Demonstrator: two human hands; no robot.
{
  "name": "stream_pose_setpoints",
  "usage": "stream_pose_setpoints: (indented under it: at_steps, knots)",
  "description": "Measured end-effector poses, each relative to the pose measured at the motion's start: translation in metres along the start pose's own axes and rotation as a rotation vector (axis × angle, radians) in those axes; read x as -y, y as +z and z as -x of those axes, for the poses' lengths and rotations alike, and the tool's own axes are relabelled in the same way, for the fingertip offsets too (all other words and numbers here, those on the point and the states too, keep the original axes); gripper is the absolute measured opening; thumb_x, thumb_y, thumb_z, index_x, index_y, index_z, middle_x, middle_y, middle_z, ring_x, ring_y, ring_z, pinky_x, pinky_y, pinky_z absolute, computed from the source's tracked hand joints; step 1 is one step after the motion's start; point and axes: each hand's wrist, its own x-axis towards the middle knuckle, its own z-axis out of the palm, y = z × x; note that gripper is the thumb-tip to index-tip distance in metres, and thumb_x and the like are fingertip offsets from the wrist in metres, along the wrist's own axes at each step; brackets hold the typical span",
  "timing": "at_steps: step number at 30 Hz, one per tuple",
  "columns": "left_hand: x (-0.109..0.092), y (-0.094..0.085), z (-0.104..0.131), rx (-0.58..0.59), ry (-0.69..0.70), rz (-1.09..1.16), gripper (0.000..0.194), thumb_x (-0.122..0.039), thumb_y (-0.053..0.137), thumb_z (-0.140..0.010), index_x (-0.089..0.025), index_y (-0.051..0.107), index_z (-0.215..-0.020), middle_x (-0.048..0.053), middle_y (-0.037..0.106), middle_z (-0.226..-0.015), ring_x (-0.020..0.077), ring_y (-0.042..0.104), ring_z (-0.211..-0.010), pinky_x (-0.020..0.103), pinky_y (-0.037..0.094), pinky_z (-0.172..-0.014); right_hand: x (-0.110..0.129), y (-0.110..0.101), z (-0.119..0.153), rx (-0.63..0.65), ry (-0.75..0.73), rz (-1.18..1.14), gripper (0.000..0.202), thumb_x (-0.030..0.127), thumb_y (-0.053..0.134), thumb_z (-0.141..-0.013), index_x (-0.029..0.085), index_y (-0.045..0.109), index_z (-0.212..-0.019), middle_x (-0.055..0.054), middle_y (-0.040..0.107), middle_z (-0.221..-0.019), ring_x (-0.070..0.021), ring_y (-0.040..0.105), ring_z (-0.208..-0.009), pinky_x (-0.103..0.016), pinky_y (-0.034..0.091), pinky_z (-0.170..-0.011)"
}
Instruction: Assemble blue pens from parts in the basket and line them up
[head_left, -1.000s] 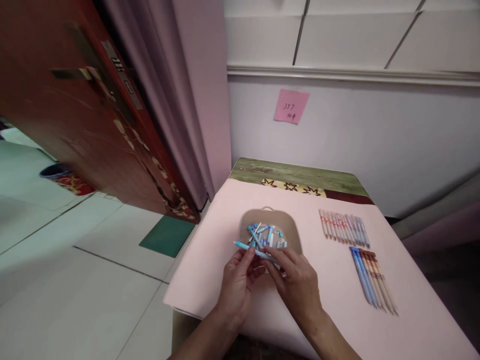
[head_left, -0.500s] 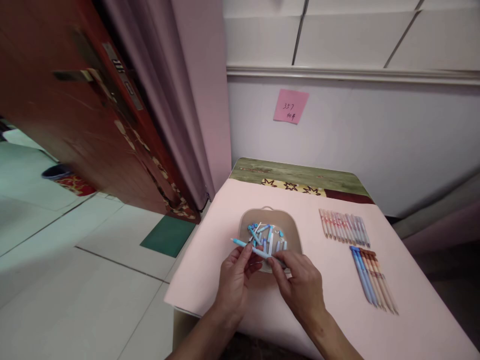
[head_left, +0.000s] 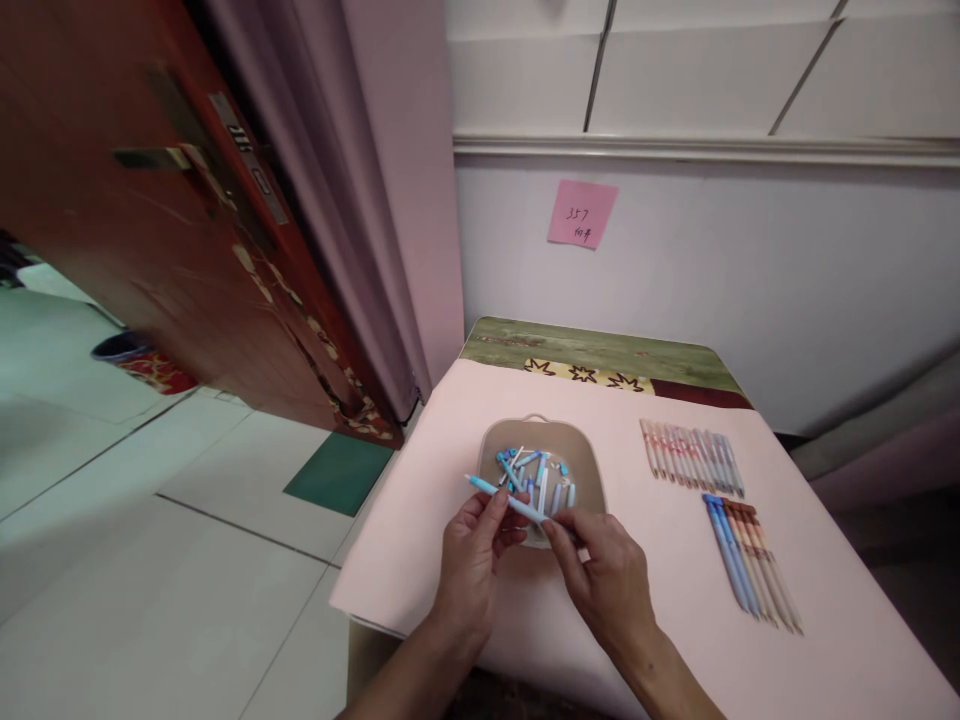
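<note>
A light blue pen is held slanted over the near side of a beige bin, its tip pointing up and left. My left hand pinches the pen near its middle between thumb and fingers. At the lower right end, my right hand grips the pen with thumb and forefinger, hiding that end. Inside the bin lie several loose blue pen parts, among them barrels, thin white sticks and small caps.
Right of the bin, a row of pale pink and grey pens lies on the pink table cover. Nearer me is a second group of blue and brown pens. A wall stands behind the table; a red-brown door is at left.
Both hands keep their hold on the pen, with only a slight shift of the fingers at its right end. The view has moved a little.
</note>
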Motion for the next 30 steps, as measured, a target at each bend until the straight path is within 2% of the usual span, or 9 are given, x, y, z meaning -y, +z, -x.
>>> stream_pose_setpoints:
  at_steps: [5, 8, 10, 12, 15, 17, 20, 23, 30]
  knots:
    - [0.002, -0.001, -0.002, -0.009, 0.012, -0.022, 0.031, -0.033, 0.078, -0.067, -0.01, 0.068, -0.086, 0.011, 0.071, -0.085, 0.0147, 0.063, -0.067, 0.024, 0.051, -0.06, -0.003, 0.002, 0.002, 0.036, 0.013, -0.031, 0.027, 0.04, 0.059, -0.086, 0.019, 0.063, -0.102, -0.004, 0.069, -0.078, -0.0165, 0.06, -0.066, -0.026, 0.041, -0.064]
    - [0.003, -0.001, -0.002, 0.003, 0.031, -0.06, 0.031, -0.034, 0.076, -0.069, -0.01, 0.069, -0.087, 0.01, 0.071, -0.084, 0.0136, 0.062, -0.066, 0.025, 0.05, -0.061, -0.002, 0.003, 0.005, 0.024, 0.042, -0.042, 0.018, 0.037, 0.057, -0.087, 0.019, 0.063, -0.089, -0.003, 0.067, -0.074, -0.0163, 0.059, -0.065, -0.025, 0.041, -0.063]
    - [0.002, 0.0, -0.001, 0.03, 0.054, -0.105, 0.028, -0.034, 0.074, -0.071, -0.011, 0.069, -0.085, 0.01, 0.071, -0.083, 0.0126, 0.06, -0.064, 0.024, 0.049, -0.059, 0.0, 0.003, 0.007, 0.03, 0.072, -0.07, 0.022, 0.036, 0.052, -0.09, 0.02, 0.063, -0.081, -0.003, 0.066, -0.069, -0.0162, 0.059, -0.063, -0.025, 0.04, -0.061]
    - [0.001, 0.001, 0.001, 0.057, 0.086, -0.158, 0.025, -0.034, 0.071, -0.074, -0.011, 0.069, -0.083, 0.009, 0.071, -0.082, 0.0117, 0.059, -0.063, 0.022, 0.047, -0.058, 0.002, 0.001, 0.007, 0.096, 0.152, -0.171, 0.031, 0.039, 0.046, -0.093, 0.019, 0.063, -0.075, -0.003, 0.065, -0.063, -0.0147, 0.059, -0.057, -0.022, 0.04, -0.056]
    - [-0.001, 0.003, 0.005, 0.08, 0.13, -0.219, 0.024, -0.034, 0.069, -0.075, -0.011, 0.07, -0.082, 0.009, 0.071, -0.082, 0.0105, 0.056, -0.061, 0.022, 0.045, -0.057, 0.004, -0.001, 0.007, 0.252, 0.337, -0.456, 0.046, 0.044, 0.034, -0.096, 0.019, 0.06, -0.067, -0.001, 0.06, -0.052, -0.0113, 0.056, -0.044, -0.019, 0.039, -0.046]
    - [-0.002, 0.006, 0.007, 0.082, 0.145, -0.242, 0.025, -0.035, 0.069, -0.075, -0.011, 0.07, -0.082, 0.009, 0.071, -0.081, 0.0105, 0.055, -0.061, 0.022, 0.044, -0.057, 0.004, -0.003, 0.007, 0.28, 0.381, -0.55, 0.042, 0.046, 0.038, -0.094, 0.019, 0.062, -0.075, -0.001, 0.062, -0.055, -0.0116, 0.057, -0.044, -0.019, 0.042, -0.046]
    - [-0.001, 0.009, 0.011, 0.077, 0.151, -0.264, 0.025, -0.035, 0.071, -0.073, -0.012, 0.069, -0.081, 0.009, 0.071, -0.078, 0.0122, 0.057, -0.062, 0.022, 0.043, -0.055, 0.004, -0.006, 0.008, 0.181, 0.321, -0.464, 0.028, 0.046, 0.06, -0.083, 0.019, 0.062, -0.091, -0.001, 0.068, -0.069, -0.0138, 0.062, -0.057, -0.021, 0.047, -0.056]
    - [0.001, 0.011, 0.014, 0.097, 0.159, -0.295, 0.025, -0.035, 0.07, -0.073, -0.012, 0.069, -0.082, 0.009, 0.071, -0.077, 0.0126, 0.057, -0.062, 0.021, 0.04, -0.051, 0.004, -0.009, 0.013, 0.131, 0.31, -0.435, 0.024, 0.044, 0.062, -0.082, 0.02, 0.063, -0.084, -0.002, 0.067, -0.071, -0.0135, 0.061, -0.06, -0.02, 0.045, -0.053]
    - [0.007, 0.008, 0.022, 0.187, 0.183, -0.388, 0.019, -0.033, 0.065, -0.079, -0.014, 0.069, -0.08, 0.005, 0.069, -0.073, 0.0084, 0.048, -0.052, 0.02, 0.036, -0.049, 0.003, -0.012, 0.026, 0.317, 0.492, -0.84, 0.034, 0.048, 0.053, -0.087, 0.017, 0.064, -0.081, -0.001, 0.059, -0.06, -0.0138, 0.056, -0.053, -0.023, 0.047, -0.049]
